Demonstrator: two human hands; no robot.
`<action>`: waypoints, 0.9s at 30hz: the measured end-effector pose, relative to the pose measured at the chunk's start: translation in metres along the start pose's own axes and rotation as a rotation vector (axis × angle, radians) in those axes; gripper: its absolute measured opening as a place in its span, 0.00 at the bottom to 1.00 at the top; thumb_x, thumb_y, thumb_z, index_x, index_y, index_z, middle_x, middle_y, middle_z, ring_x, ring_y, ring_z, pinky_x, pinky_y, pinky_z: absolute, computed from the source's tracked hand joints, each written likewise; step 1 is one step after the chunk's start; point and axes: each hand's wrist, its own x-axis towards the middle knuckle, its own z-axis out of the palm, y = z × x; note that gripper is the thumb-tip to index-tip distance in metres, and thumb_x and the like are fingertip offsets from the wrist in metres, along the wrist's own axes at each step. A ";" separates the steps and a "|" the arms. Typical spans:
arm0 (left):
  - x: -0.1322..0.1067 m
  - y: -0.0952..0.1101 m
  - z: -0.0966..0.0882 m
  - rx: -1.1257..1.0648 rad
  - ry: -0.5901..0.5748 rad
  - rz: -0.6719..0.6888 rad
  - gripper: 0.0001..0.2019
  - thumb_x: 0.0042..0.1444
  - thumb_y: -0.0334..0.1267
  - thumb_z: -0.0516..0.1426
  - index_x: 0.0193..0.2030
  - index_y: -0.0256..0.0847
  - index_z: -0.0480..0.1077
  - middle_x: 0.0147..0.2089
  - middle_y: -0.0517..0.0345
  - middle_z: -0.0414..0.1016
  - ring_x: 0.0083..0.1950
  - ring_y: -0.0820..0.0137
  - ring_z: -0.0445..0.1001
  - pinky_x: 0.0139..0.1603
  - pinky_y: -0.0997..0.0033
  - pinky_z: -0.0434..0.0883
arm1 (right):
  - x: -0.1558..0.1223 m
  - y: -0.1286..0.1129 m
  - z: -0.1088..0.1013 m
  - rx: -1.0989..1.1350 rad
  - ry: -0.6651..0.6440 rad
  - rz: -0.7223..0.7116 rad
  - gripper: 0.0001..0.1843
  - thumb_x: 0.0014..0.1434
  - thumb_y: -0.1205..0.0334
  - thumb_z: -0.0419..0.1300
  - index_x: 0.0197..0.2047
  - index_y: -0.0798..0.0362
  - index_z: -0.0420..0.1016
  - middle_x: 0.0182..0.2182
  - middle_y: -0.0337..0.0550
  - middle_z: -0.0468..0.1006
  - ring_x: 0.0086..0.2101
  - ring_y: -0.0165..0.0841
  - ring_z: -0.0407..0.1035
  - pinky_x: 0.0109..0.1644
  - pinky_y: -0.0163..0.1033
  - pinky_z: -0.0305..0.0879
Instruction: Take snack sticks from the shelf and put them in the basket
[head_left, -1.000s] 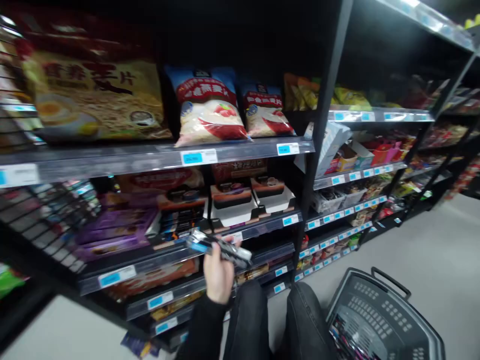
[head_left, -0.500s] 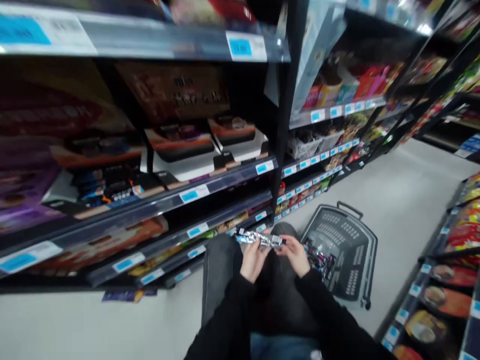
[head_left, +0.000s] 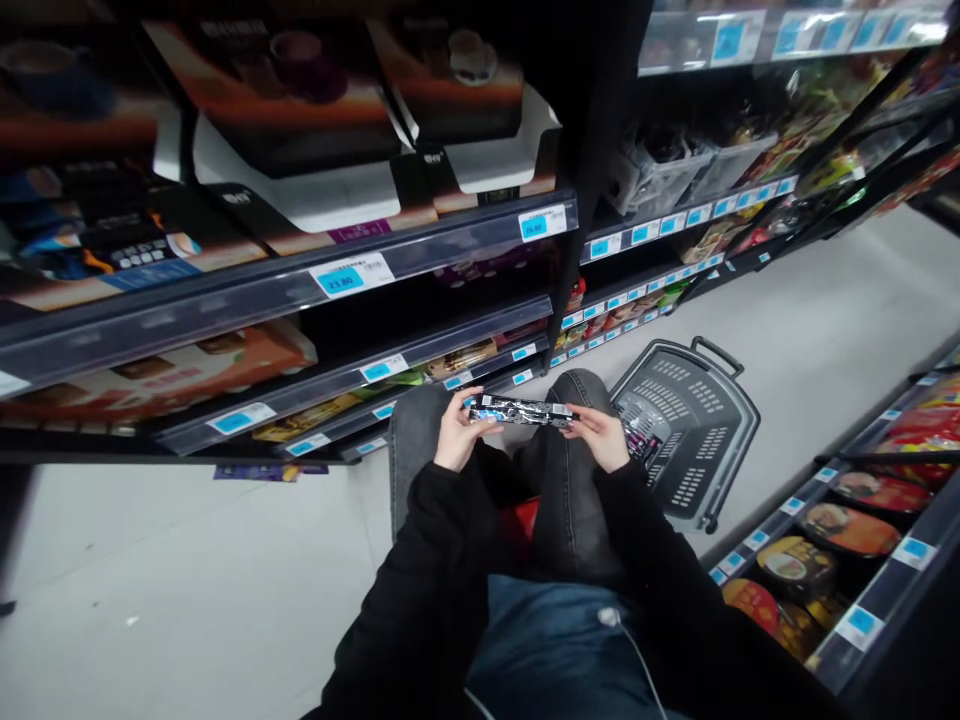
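I hold a long dark snack packet (head_left: 522,411) with silvery print level over my knees. My left hand (head_left: 459,442) pinches its left end and my right hand (head_left: 602,437) pinches its right end; both are closed on it. Black sleeves cover both arms. A grey shopping basket (head_left: 701,405) stands on the floor just right of my right knee, with a few shiny packets inside it.
Dark shelving (head_left: 420,235) with blue price tags runs along the left, stocked with boxes and packets. Another low shelf (head_left: 862,540) of bowls and packets sits at the right. A purple wrapper (head_left: 270,470) lies under the bottom shelf. Pale floor (head_left: 810,320) stretches down the aisle.
My left hand brought the packet down from the shelf to my lap, and my right hand took its other end. My view tilted down toward my knees and the basket.
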 end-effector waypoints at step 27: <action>-0.004 -0.012 -0.009 0.152 -0.200 -0.098 0.20 0.37 0.33 0.68 0.41 0.31 0.76 0.43 0.46 0.77 0.34 0.62 0.78 0.35 0.67 0.79 | -0.003 -0.001 -0.011 -0.163 0.023 -0.104 0.14 0.47 0.54 0.65 0.34 0.55 0.78 0.27 0.45 0.79 0.24 0.37 0.75 0.27 0.41 0.76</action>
